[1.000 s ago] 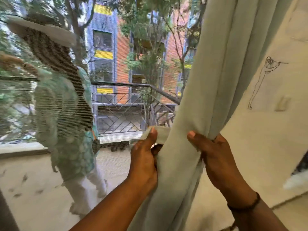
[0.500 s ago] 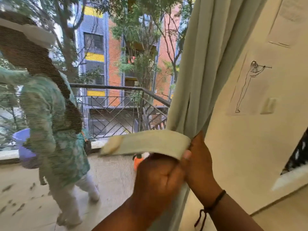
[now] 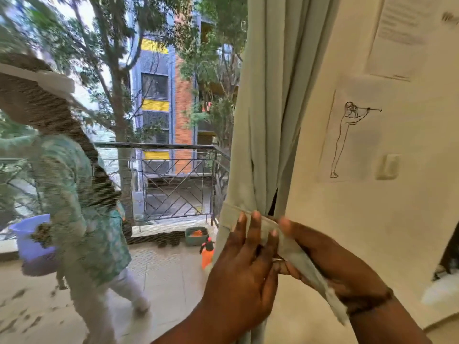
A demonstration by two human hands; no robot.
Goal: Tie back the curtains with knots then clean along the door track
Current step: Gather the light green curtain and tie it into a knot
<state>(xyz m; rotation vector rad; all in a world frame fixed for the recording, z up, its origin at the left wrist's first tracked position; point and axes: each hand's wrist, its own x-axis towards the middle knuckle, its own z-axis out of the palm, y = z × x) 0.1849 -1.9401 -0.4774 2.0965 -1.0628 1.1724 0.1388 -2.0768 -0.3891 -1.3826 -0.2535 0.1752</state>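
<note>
A pale green curtain (image 3: 268, 108) hangs gathered at the right edge of the glass door. A flat fabric tie-back band (image 3: 229, 216) of the same colour wraps round the bundle at waist height. My left hand (image 3: 244, 269) presses flat against the front of the bundle, its fingers spread over the band. My right hand (image 3: 327, 264) pinches the band's free end (image 3: 320, 284), which trails down and right across my wrist. The door track is out of view.
A cream wall (image 3: 372, 232) with a line drawing (image 3: 347, 137), a printed sheet (image 3: 402, 33) and a switch (image 3: 387, 166) stands just right of the curtain. Outside, a person (image 3: 74, 194) carrying a purple tub (image 3: 32, 244) walks on the balcony. An orange spray bottle (image 3: 207, 253) stands by the railing (image 3: 173, 184).
The band has been carried from sticking out leftward to lying round the curtain's front. Its free end has passed into my right hand. My left hand has opened flat on the bundle.
</note>
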